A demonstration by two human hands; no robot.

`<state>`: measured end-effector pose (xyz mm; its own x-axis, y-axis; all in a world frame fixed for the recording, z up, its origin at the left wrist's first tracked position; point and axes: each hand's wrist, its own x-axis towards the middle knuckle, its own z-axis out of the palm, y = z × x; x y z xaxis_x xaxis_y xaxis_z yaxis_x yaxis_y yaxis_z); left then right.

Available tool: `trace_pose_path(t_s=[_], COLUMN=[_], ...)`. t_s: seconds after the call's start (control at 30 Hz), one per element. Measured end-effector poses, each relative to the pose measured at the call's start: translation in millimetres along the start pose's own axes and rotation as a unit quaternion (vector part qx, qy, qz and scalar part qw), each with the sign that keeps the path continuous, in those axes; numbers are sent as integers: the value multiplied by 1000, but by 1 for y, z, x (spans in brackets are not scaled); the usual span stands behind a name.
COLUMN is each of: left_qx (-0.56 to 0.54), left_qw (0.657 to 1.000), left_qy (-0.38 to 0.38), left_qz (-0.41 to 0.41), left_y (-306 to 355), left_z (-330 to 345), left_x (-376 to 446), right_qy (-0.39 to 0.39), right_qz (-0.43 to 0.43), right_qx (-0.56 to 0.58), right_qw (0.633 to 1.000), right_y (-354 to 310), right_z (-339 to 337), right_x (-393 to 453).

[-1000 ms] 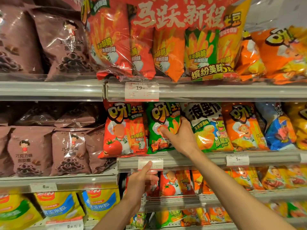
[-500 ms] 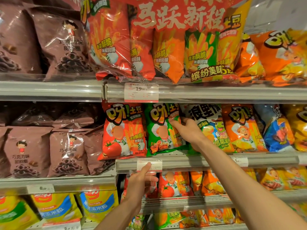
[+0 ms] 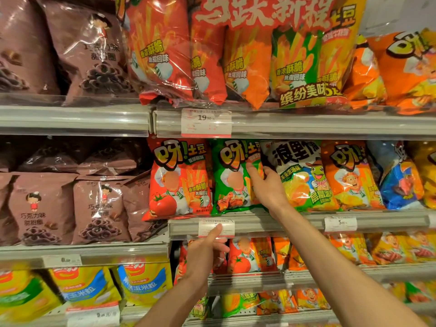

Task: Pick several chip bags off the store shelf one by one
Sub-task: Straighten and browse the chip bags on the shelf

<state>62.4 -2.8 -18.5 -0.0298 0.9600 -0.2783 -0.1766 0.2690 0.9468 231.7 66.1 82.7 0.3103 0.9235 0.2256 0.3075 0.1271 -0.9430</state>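
The store light is bright and even, falling from above me. Glare streaks the clear wrap on the big multipack (image 3: 236, 55) and the brown bags (image 3: 94, 55) up top. Under each shelf lip it goes dim; the bags behind the brown row sit in shadow. My left hand (image 3: 205, 253) looks soft with blur, and so do the yellow bags (image 3: 82, 286) low down. Shelf rails (image 3: 306, 125) bow toward the edges, and the corners smear.
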Motion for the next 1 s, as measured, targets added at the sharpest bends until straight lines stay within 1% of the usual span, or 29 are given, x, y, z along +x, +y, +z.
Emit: trace_pose_path(t_s=[0.13, 0.3, 0.4, 0.43, 0.53, 0.63, 0.73, 0.87, 0.9, 1.0], left_qx=[-6, 4, 19, 34, 140, 208, 291, 329, 333, 337], left_qw=[1000, 1000, 999, 998, 982, 962, 931, 905, 903, 912], left_qy=[-13, -19, -48, -60, -80, -83, -72, -17, -16, -2], left_qz=[4, 19, -1, 7, 99, 156, 208, 270, 270, 234], left_y=[2, 1, -6, -9, -21, -28, -38, -48, -52, -69], left_z=[0, -1, -7, -11, -25, -40, -46, -24, -13, 26], left_x=[-1, 7, 22, 25, 14, 0, -7, -31, -36, -47], right_qy=[30, 22, 17, 15, -14, -47, -67, -75, -77, -83], right_qz=[-24, -46, -108, -123, -136, -134, -120, -69, -54, -34], right_qx=[-56, -143, -190, -213, -283, -323, -324, -284, -274, -240], right_qw=[998, 988, 976, 969, 949, 936, 936, 954, 957, 967], right_y=[-3, 5, 4, 7, 26, 51, 79, 119, 129, 152], right_z=[2, 4, -1, -3, -13, -27, -43, -74, -85, -126], right_x=[-4, -28, -61, -73, -106, -137, -163, -176, -176, -170])
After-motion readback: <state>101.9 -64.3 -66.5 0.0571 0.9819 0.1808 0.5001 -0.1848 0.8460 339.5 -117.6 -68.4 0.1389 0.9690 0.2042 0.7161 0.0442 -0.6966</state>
